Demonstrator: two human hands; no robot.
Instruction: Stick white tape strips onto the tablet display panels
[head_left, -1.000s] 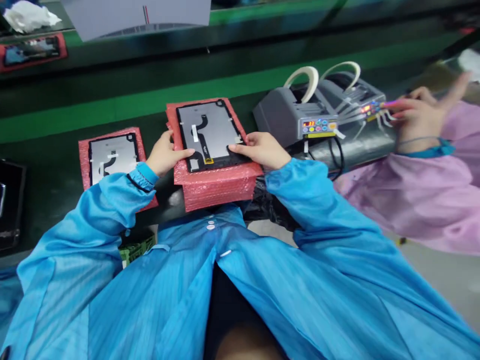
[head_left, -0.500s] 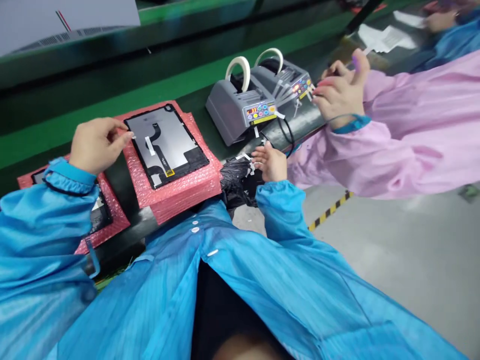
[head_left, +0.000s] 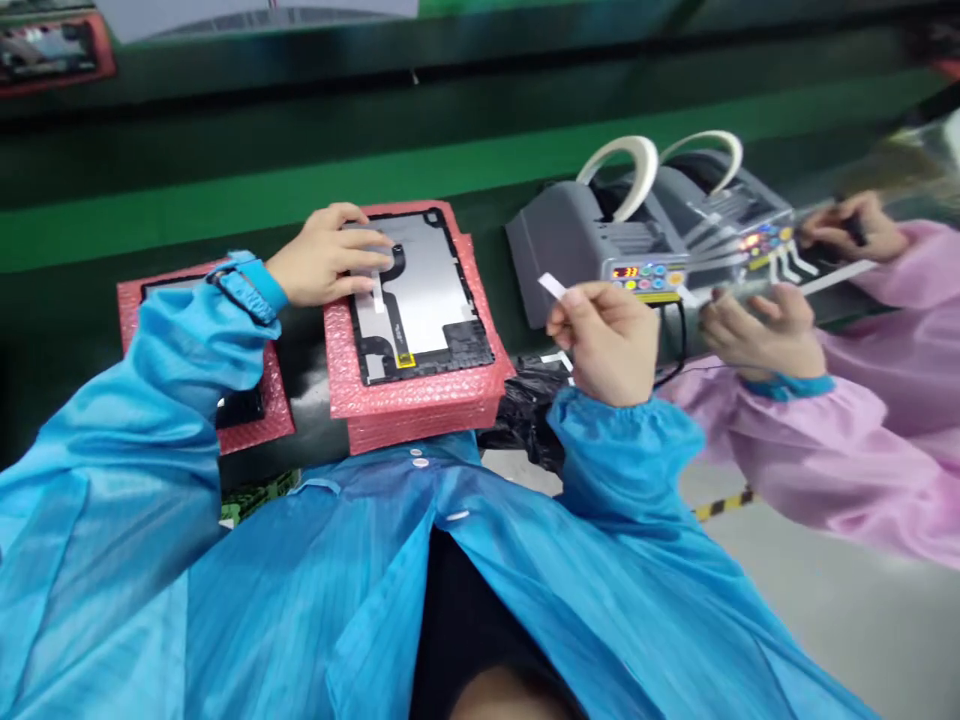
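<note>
A tablet screen panel [head_left: 439, 305] lies back side up on a stack of pink bubble-wrap sheets [head_left: 427, 405]. My left hand [head_left: 326, 255] rests on its upper left part with the fingers apart, by a black flex cable. A short white strip of tape [head_left: 379, 293] sits on the panel just under the fingertips. To the right of the stack, my right hand [head_left: 611, 340] pinches another white tape strip [head_left: 551, 287] between thumb and finger, raised in front of the tape dispenser [head_left: 574, 240]. The strip's free end points up and left.
A second tape dispenser [head_left: 720, 215] stands beside the first. A co-worker's hands [head_left: 765, 330] in pink sleeves work at the right, holding a long white strip. At the left another panel lies on pink bubble wrap [head_left: 277, 400]. A black plastic bag [head_left: 529, 410] hangs at the table edge.
My left hand has moved from the panel's left edge onto its surface. My right hand has risen beside the dispenser and now holds a tape strip. The view has turned left.
</note>
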